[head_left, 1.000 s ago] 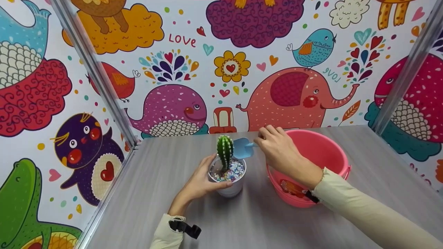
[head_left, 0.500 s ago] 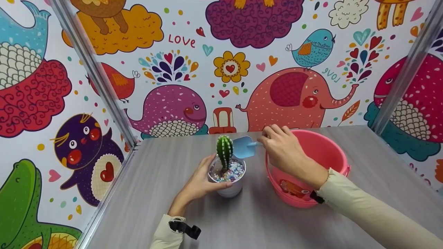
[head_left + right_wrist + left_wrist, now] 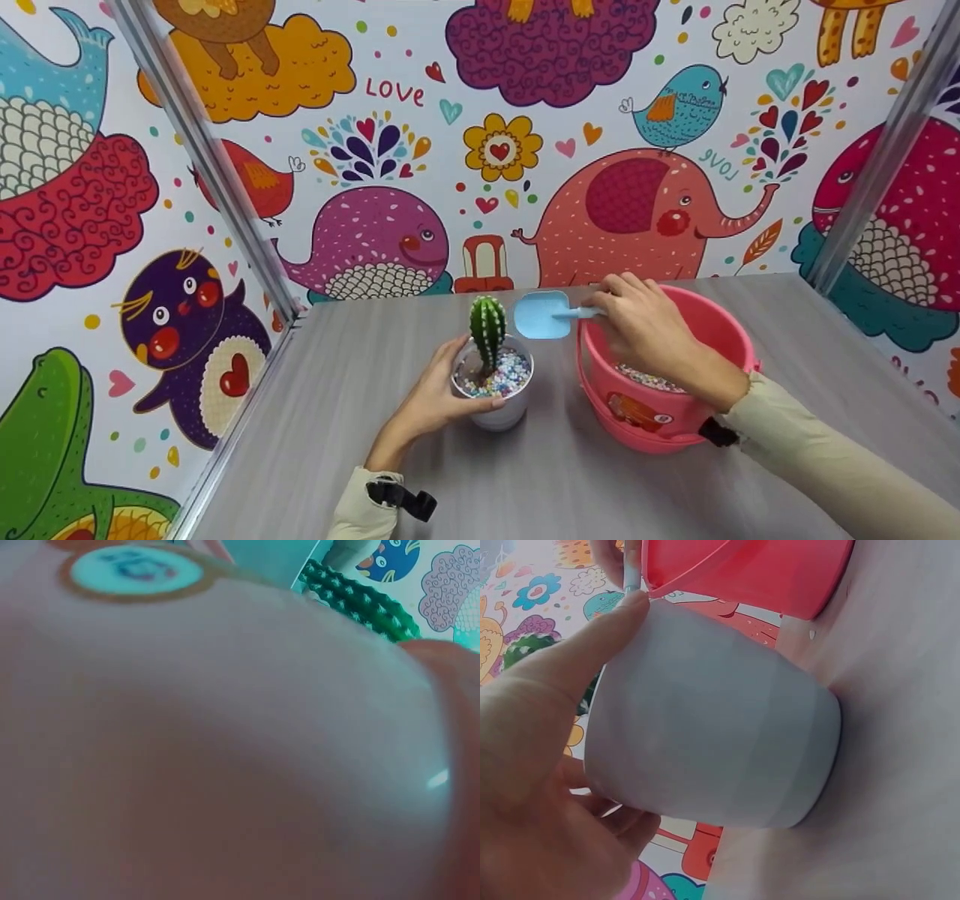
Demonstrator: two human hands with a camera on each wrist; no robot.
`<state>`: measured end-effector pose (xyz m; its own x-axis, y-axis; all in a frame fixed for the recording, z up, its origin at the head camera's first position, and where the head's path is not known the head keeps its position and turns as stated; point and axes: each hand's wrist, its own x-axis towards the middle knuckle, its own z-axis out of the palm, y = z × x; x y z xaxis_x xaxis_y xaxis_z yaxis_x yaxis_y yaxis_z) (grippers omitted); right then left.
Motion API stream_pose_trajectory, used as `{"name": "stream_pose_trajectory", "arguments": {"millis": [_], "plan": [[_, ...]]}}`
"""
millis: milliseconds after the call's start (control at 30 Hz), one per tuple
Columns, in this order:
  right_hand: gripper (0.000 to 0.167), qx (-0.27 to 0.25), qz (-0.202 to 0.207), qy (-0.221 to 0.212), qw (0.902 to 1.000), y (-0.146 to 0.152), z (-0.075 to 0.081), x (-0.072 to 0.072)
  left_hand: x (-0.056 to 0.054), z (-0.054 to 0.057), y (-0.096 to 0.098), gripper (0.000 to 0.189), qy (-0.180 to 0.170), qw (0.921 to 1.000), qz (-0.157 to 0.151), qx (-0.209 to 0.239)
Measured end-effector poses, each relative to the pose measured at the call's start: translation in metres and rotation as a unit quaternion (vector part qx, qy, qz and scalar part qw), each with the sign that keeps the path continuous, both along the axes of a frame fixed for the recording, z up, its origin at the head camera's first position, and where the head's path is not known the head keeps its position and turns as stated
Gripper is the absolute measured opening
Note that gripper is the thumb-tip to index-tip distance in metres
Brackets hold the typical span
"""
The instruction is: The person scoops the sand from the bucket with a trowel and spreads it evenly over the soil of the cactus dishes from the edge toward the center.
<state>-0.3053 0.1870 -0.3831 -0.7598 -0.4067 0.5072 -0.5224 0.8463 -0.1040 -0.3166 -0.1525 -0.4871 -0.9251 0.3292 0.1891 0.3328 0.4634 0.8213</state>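
Note:
A green cactus point(image 3: 487, 330) stands in a white pot point(image 3: 501, 416), among small multicoloured beads point(image 3: 508, 373) that cover the pot's top. My left hand point(image 3: 435, 391) grips the pot around its rim, thumb on the near side and fingers behind. In the left wrist view the pot point(image 3: 705, 720) stands upright on the table. A light blue toy shovel point(image 3: 543, 315) is pinched by its handle in my right hand point(image 3: 649, 326). Its blade, seen bare, hangs between the cactus and the pink bucket point(image 3: 637, 427). My right hand is over the bucket's left rim.
Inside the bucket lie more beads point(image 3: 649, 379), partly hidden by my right forearm. The bucket wall point(image 3: 225, 742) fills most of the right wrist view. A patterned wall panel point(image 3: 495, 75) borders the grey table point(image 3: 337, 375) at the back, with metal posts point(image 3: 217, 165) at the corners.
My right hand has moved right with the shovel, away from the cactus and over the bucket. The shovel blade has levelled out. My left hand and the pot have stayed put.

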Motion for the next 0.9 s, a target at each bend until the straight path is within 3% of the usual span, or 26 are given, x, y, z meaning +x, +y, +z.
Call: {"name": "stream_pose_trajectory", "arguments": {"millis": [233, 367, 533, 733, 900], "plan": [[0.036, -0.036, -0.009, -0.033, 0.9988, 0.02, -0.003, 0.007, 0.002, 0.006, 0.002, 0.119, -0.003, 0.9997, 0.02, 0.012], [0.039, -0.048, -0.016, -0.061, 0.9969, 0.024, -0.004, 0.012, 0.004, 0.015, 0.004, 0.105, 0.026, 0.9985, 0.034, 0.035], [0.035, -0.055, -0.018, -0.06, 0.9965, 0.031, -0.002, 0.016, 0.008, 0.027, 0.006, 0.088, 0.091, 0.9919, 0.05, 0.073], [0.025, -0.053, -0.023, -0.054, 0.9969, 0.046, -0.001, 0.02, 0.018, 0.044, 0.011, 0.083, 0.176, 0.9785, 0.061, 0.089], [0.027, -0.063, -0.037, -0.071, 0.9948, 0.063, 0.0, 0.025, 0.029, 0.056, 0.02, 0.078, 0.272, 0.9579, 0.068, 0.059]]}}
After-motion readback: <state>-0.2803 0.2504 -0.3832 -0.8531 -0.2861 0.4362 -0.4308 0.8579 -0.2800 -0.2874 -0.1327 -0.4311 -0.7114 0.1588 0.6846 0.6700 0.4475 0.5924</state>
